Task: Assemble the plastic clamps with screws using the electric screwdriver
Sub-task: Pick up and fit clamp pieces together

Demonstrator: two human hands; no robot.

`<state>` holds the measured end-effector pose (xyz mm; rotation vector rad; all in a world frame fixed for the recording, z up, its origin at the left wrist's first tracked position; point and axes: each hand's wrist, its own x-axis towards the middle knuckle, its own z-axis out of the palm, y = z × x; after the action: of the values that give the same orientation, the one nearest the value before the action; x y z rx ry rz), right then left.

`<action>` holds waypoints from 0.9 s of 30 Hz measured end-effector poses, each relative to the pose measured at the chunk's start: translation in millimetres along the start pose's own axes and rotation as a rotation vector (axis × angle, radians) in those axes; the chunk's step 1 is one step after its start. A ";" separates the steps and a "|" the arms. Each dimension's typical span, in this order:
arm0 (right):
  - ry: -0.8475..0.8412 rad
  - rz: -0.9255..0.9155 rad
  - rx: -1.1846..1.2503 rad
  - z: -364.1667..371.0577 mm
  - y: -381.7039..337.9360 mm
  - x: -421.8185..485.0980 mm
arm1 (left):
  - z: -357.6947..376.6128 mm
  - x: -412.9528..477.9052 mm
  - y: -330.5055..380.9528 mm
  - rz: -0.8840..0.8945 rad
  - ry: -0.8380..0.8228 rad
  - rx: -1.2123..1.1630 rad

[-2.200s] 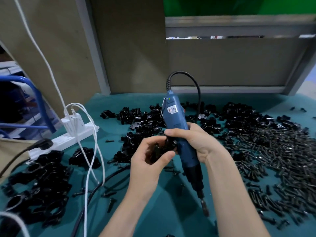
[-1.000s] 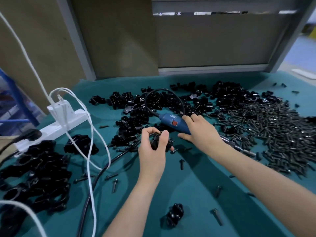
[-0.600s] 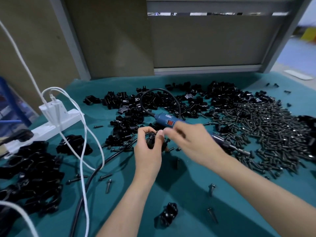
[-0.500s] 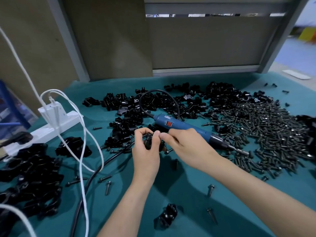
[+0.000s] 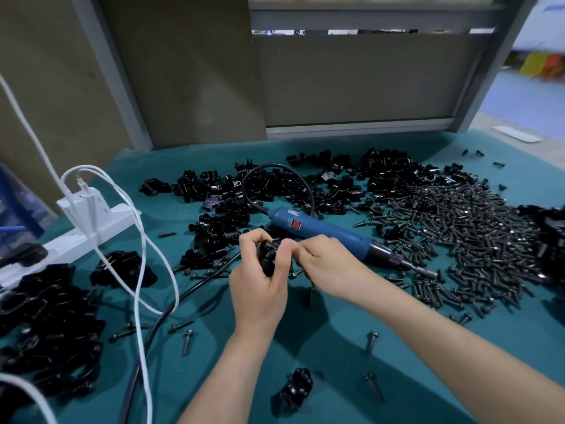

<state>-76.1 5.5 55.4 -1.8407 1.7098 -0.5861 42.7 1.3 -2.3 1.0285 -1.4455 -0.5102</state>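
Two hands, left hand (image 5: 260,289) and right hand (image 5: 330,264), both curled round one clamp (image 5: 269,255); one screwdriver (image 5: 324,229) behind.

**Bench corner, boarded in on two sides**

Teal cloth-covered bench top (image 5: 330,362) runs back to tall brownish-tan board panels (image 5: 189,71), split by a slanted grey metal post (image 5: 120,87). Right of that is a grey-beige back panel (image 5: 351,84) with a narrow bright slot (image 5: 367,32) above it. Pale bluish floor (image 5: 526,99) beyond, pretty blurry.

A teal cloth-covered table (image 5: 333,371) carries a blue electric screwdriver (image 5: 324,229) lying flat, a heap of black plastic clamp pieces (image 5: 275,191) behind it, a pile of dark metal screws (image 5: 458,234) at right, and a white power strip (image 5: 91,228) at left.
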 end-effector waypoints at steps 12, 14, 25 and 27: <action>-0.042 0.014 -0.067 -1.4 -2.6 -6.5 | 2.5 -1.8 -0.7 0.056 -0.019 0.084; -0.034 -0.007 -0.064 -0.7 -1.1 -6.9 | 2.5 -1.6 -2.0 0.014 -0.040 0.052; 0.012 0.113 0.317 -1.4 23.4 -11.5 | 3.6 -5.3 -1.5 -0.073 -0.190 0.035; 0.040 0.085 0.421 -3.1 29.6 -15.7 | 4.4 -6.6 -1.7 -0.035 -0.229 0.053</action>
<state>-101.9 19.7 39.1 -1.4617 1.5381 -0.8760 38.2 4.7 -8.1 1.0654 -1.6527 -0.6332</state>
